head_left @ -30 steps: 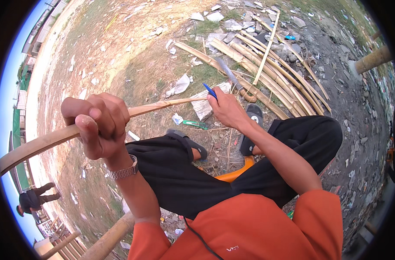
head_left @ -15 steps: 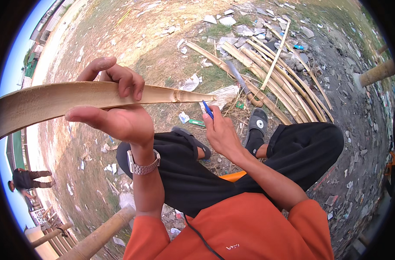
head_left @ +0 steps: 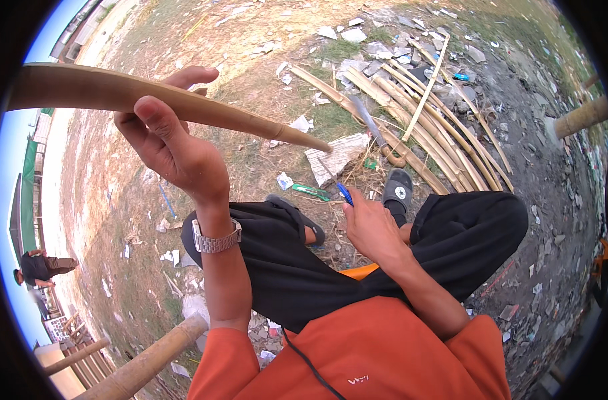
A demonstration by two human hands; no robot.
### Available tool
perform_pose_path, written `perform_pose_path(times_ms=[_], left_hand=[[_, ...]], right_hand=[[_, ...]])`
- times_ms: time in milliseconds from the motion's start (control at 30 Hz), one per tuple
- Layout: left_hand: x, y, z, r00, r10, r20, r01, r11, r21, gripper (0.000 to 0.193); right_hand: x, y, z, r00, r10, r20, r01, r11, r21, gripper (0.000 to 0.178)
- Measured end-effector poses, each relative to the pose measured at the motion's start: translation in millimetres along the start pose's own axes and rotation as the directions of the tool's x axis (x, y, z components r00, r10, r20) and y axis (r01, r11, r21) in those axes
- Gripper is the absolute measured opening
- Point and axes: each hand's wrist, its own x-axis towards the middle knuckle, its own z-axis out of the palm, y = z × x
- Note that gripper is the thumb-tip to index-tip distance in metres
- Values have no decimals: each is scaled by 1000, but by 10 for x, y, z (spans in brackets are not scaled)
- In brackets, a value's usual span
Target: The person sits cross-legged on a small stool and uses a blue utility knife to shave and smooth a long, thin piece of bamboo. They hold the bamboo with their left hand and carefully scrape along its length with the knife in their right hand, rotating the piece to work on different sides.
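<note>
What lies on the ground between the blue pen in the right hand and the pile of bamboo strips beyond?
Head view: a black shoe on the person's foot, then a long knife lying against the bamboo strips, beyond the blue pen.

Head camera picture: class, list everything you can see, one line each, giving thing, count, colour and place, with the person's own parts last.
bamboo strip: one, tan, raised at upper left, held in the left hand
bamboo strips pile: many, pale tan, on the ground at upper right
big knife: one, grey blade, lying on the pile
flat board: one, whitish, on the ground by the pile
blue pen: one, blue, in the right hand
sandals: two, black, on the feet
thick poles: several, tan, lower left
other person: one, dark clothes, far left
wristwatch: one, silver, left wrist
trousers: black, crossed legs
shirt: orange, bottom
left hand: fingers round the strip
right hand: centre, holding the pen
</note>
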Motion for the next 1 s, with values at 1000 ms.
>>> perform_pose_path(times_ms=[1000], left_hand=[[-215,29,139,991,-91,-97,68,974,-215,29]], right_hand=[[231,-530,-39,962,-205,-182,240,950,200,19]])
